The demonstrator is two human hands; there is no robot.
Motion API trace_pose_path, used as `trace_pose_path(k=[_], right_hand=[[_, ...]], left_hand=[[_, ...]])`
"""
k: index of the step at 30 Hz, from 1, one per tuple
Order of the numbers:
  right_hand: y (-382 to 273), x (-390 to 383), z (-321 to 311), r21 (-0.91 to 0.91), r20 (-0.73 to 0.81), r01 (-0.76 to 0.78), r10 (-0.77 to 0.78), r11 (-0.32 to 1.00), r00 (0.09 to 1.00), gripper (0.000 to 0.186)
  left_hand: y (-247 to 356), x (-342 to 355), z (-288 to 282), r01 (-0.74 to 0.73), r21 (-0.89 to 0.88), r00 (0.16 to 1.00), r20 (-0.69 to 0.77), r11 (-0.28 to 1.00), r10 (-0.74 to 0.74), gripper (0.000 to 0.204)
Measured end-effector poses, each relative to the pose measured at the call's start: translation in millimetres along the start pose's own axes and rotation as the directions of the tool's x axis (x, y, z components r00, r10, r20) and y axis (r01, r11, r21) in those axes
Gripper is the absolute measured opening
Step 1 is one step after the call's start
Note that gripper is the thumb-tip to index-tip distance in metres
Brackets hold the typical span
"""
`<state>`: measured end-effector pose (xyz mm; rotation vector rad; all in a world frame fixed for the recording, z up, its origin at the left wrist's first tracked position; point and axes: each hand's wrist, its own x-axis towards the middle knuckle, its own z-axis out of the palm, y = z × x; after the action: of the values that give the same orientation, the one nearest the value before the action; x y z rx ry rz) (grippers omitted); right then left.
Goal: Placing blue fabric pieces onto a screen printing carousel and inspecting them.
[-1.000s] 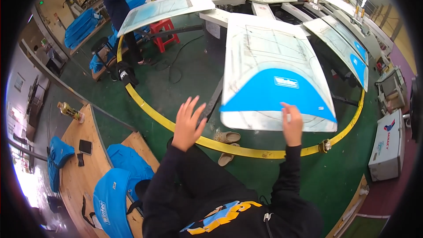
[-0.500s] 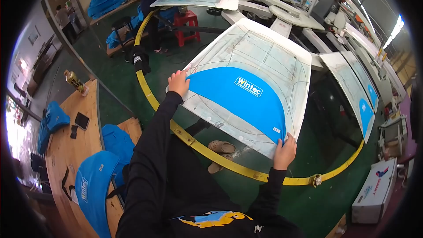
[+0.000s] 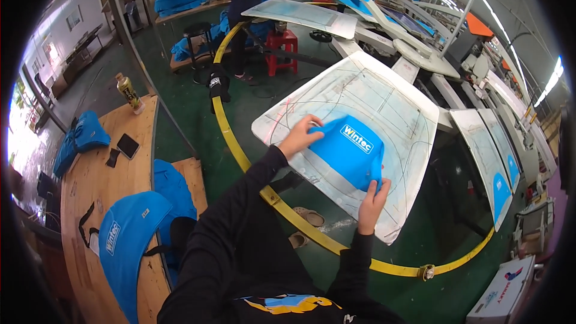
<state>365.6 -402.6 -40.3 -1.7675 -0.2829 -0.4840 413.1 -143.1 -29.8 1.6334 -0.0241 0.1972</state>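
Far left: wooden desk (image 3: pixel 96 168) along the wall, carrying a folded blue cloth bundle (image 3: pixel 90 132), a dark phone (image 3: pixel 128 145) just beside it, and a bottle (image 3: pixel 128 91) upright near the far corner. Closer in on the same desk: a stack of blue fabric pieces (image 3: pixel 129 252) with a white logo, a black strap lying beside it.

Middle: a yellow ring rail (image 3: pixel 231 138) curving over the green floor. Just past it, a large white printing pallet (image 3: pixel 384 102), marked with thin lines. Left hand (image 3: pixel 300 135) clenched on the left edge of a blue fabric piece (image 3: pixel 348 153), fabric bunched up under the fingers. That blue piece lay on the near half of the pallet, white logo facing up, left side lifted and folded over.

Right hand (image 3: pixel 373 198) gripped the lower right corner of the same fabric, thumb on top, close to the near pallet edge. Pair of sandals (image 3: pixel 306 225) on the floor below.

Further right: more white pallets (image 3: pixel 486 150) with blue pieces, fanned around the machine. Top, behind: another person (image 3: pixel 246 0) at a pallet, red stool (image 3: pixel 282 48) beside.
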Motion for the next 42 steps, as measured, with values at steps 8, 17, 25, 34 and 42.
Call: trace_pose_path(k=[8,17,25,34,42], right_hand=[[-86,-36,46,0.301,0.058,0.107,-0.130,0.948,0.990,0.009],[-163,-79,63,0.455,0.523,-0.030,-0.240,0.890,0.818,0.006],[-125,-105,85,0.446,0.719,-0.565,0.098,0.694,0.688,0.011],[-216,-172,274,0.453,0.891,-0.714,-0.251,0.533,0.378,0.012],[-223,-244,358,0.384,0.921,-0.706,-0.301,0.595,0.248,0.017]], left_hand=[[82,-115,49,-0.076,-0.402,0.957,0.228,0.912,0.180,0.024],[128,-273,-53,-0.111,-0.310,0.990,-0.122,0.944,0.077,0.021],[101,-511,-97,-0.003,-0.345,0.751,-0.620,0.939,-0.225,0.032],[117,-671,-153,-0.279,-0.030,-0.041,-0.998,0.960,-0.043,0.042],[92,-769,-169,-0.080,0.188,-0.203,-0.964,0.979,0.169,0.043]])
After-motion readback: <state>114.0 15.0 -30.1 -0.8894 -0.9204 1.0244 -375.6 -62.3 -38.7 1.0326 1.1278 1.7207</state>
